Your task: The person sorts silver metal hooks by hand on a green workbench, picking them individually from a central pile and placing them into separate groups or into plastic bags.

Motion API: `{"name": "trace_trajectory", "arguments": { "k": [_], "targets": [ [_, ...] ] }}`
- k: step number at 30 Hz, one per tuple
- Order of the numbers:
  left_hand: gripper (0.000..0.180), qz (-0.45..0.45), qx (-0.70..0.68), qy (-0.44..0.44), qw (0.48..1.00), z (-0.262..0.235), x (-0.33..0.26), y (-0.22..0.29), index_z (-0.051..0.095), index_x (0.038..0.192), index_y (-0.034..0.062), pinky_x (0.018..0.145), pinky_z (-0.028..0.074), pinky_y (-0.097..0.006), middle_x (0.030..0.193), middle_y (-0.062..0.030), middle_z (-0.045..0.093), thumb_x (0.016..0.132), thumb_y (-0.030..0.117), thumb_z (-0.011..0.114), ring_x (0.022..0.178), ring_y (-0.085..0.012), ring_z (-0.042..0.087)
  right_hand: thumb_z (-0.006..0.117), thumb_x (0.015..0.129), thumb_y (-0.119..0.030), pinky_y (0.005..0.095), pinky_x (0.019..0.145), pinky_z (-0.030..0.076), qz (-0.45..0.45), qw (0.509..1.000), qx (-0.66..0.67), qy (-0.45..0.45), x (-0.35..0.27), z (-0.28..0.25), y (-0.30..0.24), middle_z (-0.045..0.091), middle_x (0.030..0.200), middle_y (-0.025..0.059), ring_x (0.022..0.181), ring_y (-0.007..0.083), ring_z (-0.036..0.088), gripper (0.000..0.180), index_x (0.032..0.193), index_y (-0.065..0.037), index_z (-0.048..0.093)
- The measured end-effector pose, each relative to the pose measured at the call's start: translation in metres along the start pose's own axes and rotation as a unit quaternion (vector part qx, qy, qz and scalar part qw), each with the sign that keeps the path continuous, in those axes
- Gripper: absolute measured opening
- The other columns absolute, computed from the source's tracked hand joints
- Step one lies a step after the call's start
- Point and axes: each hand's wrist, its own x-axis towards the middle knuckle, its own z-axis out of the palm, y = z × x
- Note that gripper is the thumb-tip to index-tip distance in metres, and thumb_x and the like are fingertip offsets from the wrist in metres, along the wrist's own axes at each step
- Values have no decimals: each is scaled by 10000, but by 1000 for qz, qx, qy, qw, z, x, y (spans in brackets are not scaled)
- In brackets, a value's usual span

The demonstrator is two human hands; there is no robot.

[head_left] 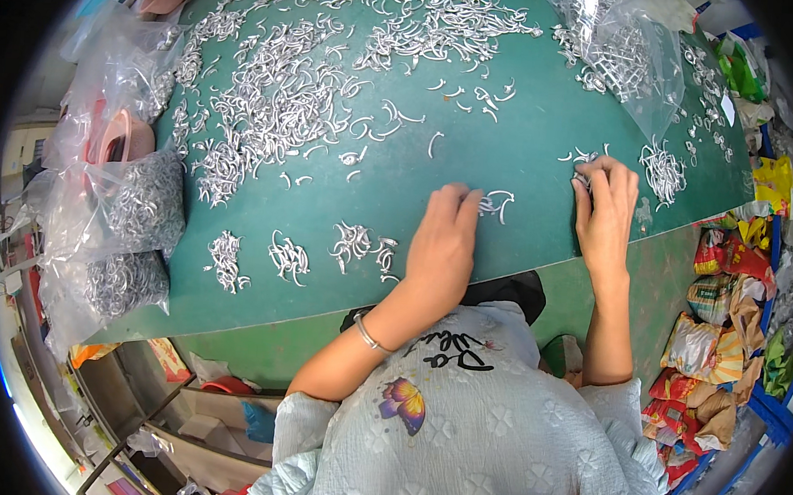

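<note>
Small silver curved metal pieces lie all over the green table. My left hand [444,241] rests low over the tabletop, its fingers curled and pressed together. A few curved pieces [499,205] show right beside its fingertips; whatever is under the fingers is hidden. To the right, my right hand [606,209] is closed in a pinch at a little cluster of silver curved pieces [585,157], some of them between or under the fingers. Just right of that hand sits a small heap of longer pieces [663,174].
Several small heaps [288,257] line the near left of the table. A large spread of pieces [284,89] covers the far left. Clear bags of pieces [148,203] and a pink scoop-like container [126,139] stand at the left edge; another bag [626,58] lies far right.
</note>
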Motion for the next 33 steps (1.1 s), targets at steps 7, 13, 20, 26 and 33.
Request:
{"name": "trace_trajectory", "arguments": {
  "k": [7,13,20,26,33],
  "targets": [
    [502,-78,-59,36,995,-20,-13,6,485,1307,20,777,515,-360,1177,-179,550,834,-107,593,973,-288,592,766,740,-145,414,875,426,-9,978,144,-151,-1,-1,-52,526,1115,153,1004,338,505,507,1185,-5,566],
    [363,-217,-319,-111,916,-45,-40,23,573,1225,-1,747,504,-262,978,-99,646,869,-49,624,849,-137,613,773,725,-131,404,771,468,-51,959,201,-192,-5,13,-56,506,1028,118,937,306,541,456,1132,-28,595],
    [208,-193,-307,-143,921,-43,-46,20,646,1099,9,679,511,-261,888,-81,642,894,-7,612,796,-147,651,663,813,14,400,705,493,-41,952,269,-143,-4,14,-42,574,925,137,823,341,595,211,1016,-8,607],
    [253,-54,-47,12,997,-27,-8,17,618,1063,5,687,474,-363,945,-126,585,816,-6,671,823,-281,589,628,841,43,380,705,495,20,971,226,-76,3,7,-32,603,911,155,808,337,612,136,973,14,619],
    [174,-13,-12,14,1000,-2,2,3,583,964,-12,745,460,-411,920,-146,551,807,-12,656,867,-341,555,685,770,2,392,768,437,-51,984,134,-102,-1,6,-27,567,963,98,876,302,531,173,931,-18,625]
  ]
}}
